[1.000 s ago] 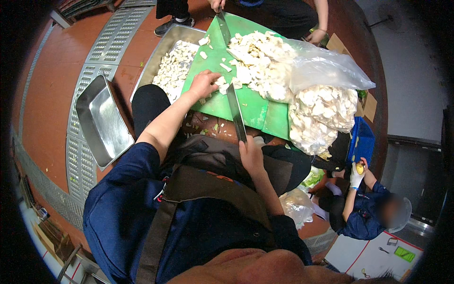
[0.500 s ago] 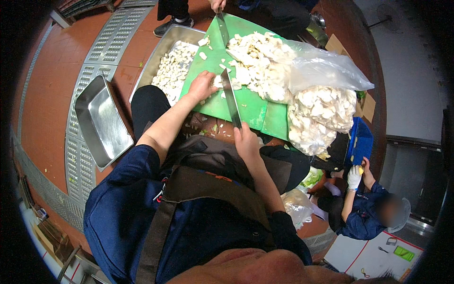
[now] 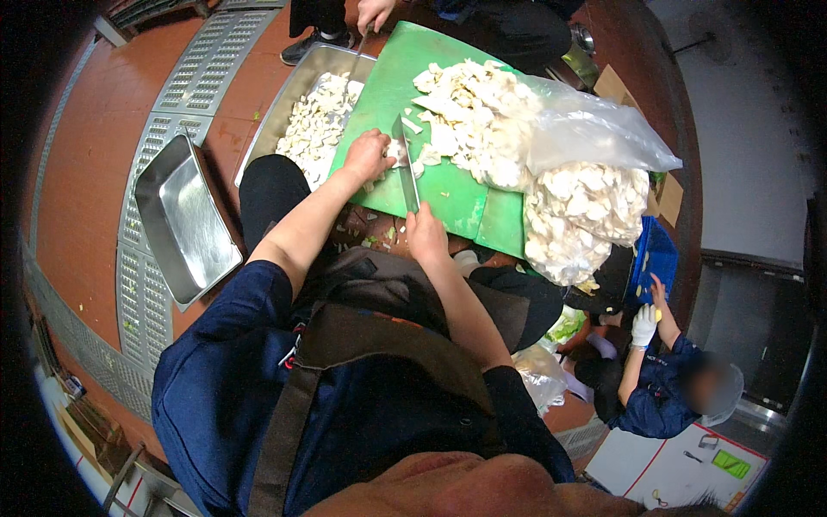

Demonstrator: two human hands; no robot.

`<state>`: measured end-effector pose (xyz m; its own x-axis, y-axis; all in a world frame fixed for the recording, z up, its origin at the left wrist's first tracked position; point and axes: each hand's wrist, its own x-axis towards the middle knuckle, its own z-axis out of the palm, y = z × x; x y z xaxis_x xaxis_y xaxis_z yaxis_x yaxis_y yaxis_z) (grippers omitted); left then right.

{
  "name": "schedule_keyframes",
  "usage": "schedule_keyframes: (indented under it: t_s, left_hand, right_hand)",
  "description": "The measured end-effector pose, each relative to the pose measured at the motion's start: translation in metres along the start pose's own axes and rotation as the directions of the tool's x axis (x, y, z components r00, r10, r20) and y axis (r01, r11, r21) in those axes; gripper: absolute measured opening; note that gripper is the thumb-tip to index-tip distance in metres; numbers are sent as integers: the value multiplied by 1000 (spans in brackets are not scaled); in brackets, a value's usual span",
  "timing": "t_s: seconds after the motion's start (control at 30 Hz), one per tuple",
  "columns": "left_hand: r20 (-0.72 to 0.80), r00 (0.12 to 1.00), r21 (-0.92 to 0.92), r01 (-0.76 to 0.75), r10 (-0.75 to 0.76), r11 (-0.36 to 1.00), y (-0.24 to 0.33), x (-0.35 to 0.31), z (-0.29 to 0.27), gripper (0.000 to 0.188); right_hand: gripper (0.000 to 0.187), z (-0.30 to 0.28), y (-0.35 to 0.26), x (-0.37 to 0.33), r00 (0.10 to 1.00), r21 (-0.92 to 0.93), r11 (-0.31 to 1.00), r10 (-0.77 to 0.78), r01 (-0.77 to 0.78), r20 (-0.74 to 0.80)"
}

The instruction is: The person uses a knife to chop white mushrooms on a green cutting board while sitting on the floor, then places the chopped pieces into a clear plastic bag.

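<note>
My right hand (image 3: 426,233) grips the handle of a kitchen knife (image 3: 407,172), its blade over a green cutting board (image 3: 370,103). Curled fingers of my left hand (image 3: 369,155) press on a few pale pieces (image 3: 393,155) beside the blade; they look like mushroom. To the right on the board lies a heap of white mushroom-like pieces (image 3: 474,112), spilling from a clear plastic bag (image 3: 594,125). A second bag (image 3: 586,207) of the same stands nearer me. Chopped pieces (image 3: 320,121) fill much of a steel tray (image 3: 267,121) left of the board.
An unfilled steel pan (image 3: 188,224) stands at my left by the floor grating (image 3: 185,86). Across the board, another person's hand (image 3: 375,12) holds a knife by the tray. At right, a gloved co-worker (image 3: 659,388) sits by a blue bin (image 3: 655,258).
My right hand and knife have shifted left and farther away, bringing the blade nearer my left fingers. The other person's knife has moved left, from the board to the tray's edge.
</note>
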<state>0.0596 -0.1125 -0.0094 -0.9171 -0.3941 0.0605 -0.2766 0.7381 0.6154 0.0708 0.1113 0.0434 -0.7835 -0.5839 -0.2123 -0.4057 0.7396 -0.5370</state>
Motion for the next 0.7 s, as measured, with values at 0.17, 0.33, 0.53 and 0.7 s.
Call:
schedule_keyframes:
  t_s: [0.17,0.33,0.53,0.7]
  left_hand:
    - [-156,988,-21,-11,8,1000,-5,-23,1,62]
    - [-157,988,-5,12,-13,1000,5,-44,3,85]
    - [-44,996,154,-68,76,986,38,-37,14,86]
    - [25,990,220,-142,140,965,29,-20,24,46]
  right_hand:
    - [28,-24,-13,-24,996,73,996,-40,46,-79]
    - [31,-48,13,-73,986,54,998,-17,26,-164]
    - [21,-30,40,-91,992,-26,1000,-10,7,-122]
    - [22,-1,18,-66,998,-36,999,-10,8,-58]
